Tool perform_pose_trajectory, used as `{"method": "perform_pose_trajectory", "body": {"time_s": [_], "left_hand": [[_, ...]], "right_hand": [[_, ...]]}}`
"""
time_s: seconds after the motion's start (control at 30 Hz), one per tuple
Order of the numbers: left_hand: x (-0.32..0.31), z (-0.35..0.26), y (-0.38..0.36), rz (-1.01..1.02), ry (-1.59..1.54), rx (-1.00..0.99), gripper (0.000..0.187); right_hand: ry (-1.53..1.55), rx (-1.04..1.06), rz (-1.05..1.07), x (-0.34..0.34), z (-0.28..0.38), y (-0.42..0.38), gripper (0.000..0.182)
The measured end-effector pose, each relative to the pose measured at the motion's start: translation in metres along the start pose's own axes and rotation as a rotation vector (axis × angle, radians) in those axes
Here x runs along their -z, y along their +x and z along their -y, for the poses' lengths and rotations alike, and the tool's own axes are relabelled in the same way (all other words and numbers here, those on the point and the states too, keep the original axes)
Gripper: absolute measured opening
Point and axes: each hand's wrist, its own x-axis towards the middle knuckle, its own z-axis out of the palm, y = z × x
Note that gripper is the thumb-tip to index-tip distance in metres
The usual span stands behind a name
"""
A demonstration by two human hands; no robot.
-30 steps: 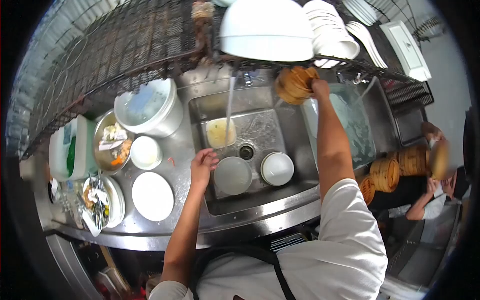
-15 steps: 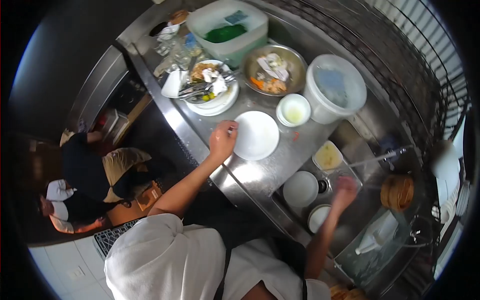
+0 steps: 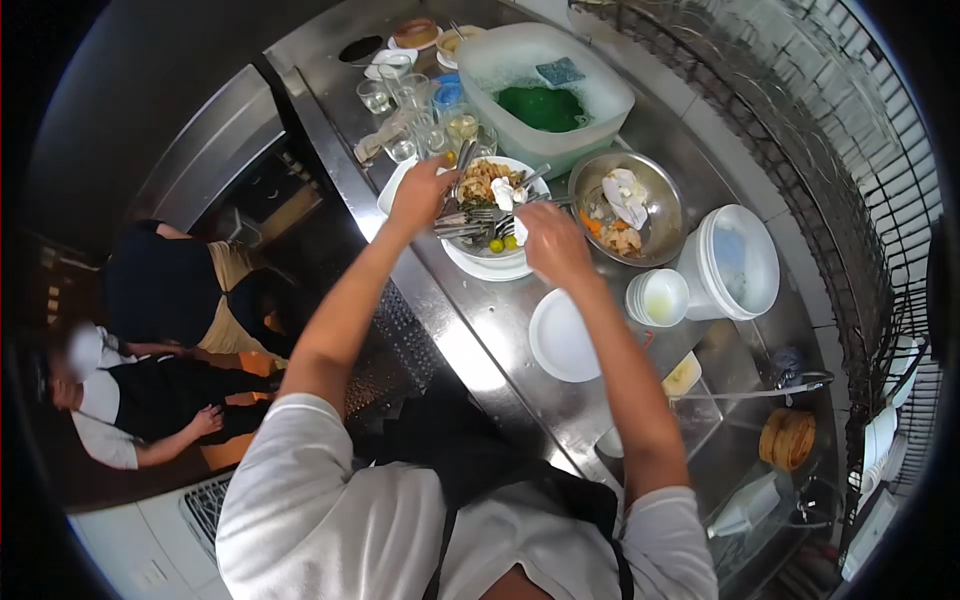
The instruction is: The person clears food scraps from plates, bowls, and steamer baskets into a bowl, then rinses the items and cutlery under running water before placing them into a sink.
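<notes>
Both my hands are over a stack of white plates (image 3: 490, 268) topped with food scraps (image 3: 490, 182), a crumpled napkin (image 3: 505, 192), small green-yellow fruits and several pieces of cutlery (image 3: 470, 215). At the left rim, my left hand (image 3: 422, 195) has its fingers closed at the cutlery, beside a partly hidden white dish. My right hand (image 3: 555, 242) reaches the right side of the pile with fingers curled down by the napkin and fork handles; what they grip is hidden. Below it, a white plate (image 3: 563, 335) lies on the counter, partly covered by my right forearm.
A tub of green liquid (image 3: 545, 75) stands behind the pile, with several glasses (image 3: 410, 95) on its left. On the right are a metal bowl of scraps (image 3: 625, 207), small stacked bowls (image 3: 658, 298), a white bucket (image 3: 728, 262) and the sink with running water. Two people stand at far left.
My right hand has left the sink and reached the plate pile. My left hand has moved from the single white plate up to the pile's left side. The view has shifted.
</notes>
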Motion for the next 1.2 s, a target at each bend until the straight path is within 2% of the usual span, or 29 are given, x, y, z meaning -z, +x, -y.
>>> {"method": "perform_pose_trajectory", "body": {"time_s": [0.07,0.17,0.2,0.33,0.47,0.57,0.63,0.7,0.8,0.87,0.93,1.03,1.2], "left_hand": [[-0.007,0.028,0.025,0.2,0.036,-0.228,0.029],[-0.012,0.049,0.049,0.273,-0.034,-0.427,0.033],[-0.011,0.053,0.053,0.29,0.032,-0.481,0.033],[-0.009,0.072,0.066,0.324,-0.032,-0.669,0.032],[-0.008,0.08,0.078,0.407,-0.056,-0.84,0.029],[-0.011,0.081,0.088,0.407,-0.048,-0.975,0.022],[-0.012,0.08,0.088,0.355,-0.014,-1.096,0.017],[-0.009,0.078,0.094,0.369,-0.037,-1.176,0.014],[-0.011,0.077,0.103,0.378,-0.084,-1.232,0.012],[-0.01,0.075,0.102,0.409,-0.113,-1.236,0.01],[-0.008,0.07,0.106,0.445,-0.124,-1.238,0.009],[-0.006,0.071,0.106,0.417,-0.102,-1.234,0.01],[0.004,0.074,0.103,0.467,-0.088,-1.218,0.015]], "right_hand": [[-0.118,0.003,0.247,-0.013,-0.021,0.03,0.034],[-0.092,0.018,0.357,-0.012,-0.031,0.046,0.029],[-0.085,0.039,0.341,-0.011,-0.031,0.045,0.033],[-0.136,0.014,0.306,0.002,-0.016,0.027,0.038],[-0.188,-0.038,0.322,-0.006,-0.005,0.017,0.026],[-0.251,-0.087,-0.03,-0.002,-0.025,-0.003,0.022],[-0.371,-0.391,-0.212,0.021,-0.047,-0.003,0.029],[-0.71,-0.531,-0.249,0.038,-0.072,0.004,0.03],[-0.359,-0.386,-0.13,0.054,-0.051,0.03,0.037],[-0.118,-0.205,0.278,0.041,-0.031,0.046,0.046],[-0.152,0.003,0.388,0.012,-0.024,0.047,0.048],[-0.209,0.165,0.359,-0.012,-0.03,0.051,0.044],[-0.246,0.181,0.456,-0.019,-0.034,0.061,0.044]]}}
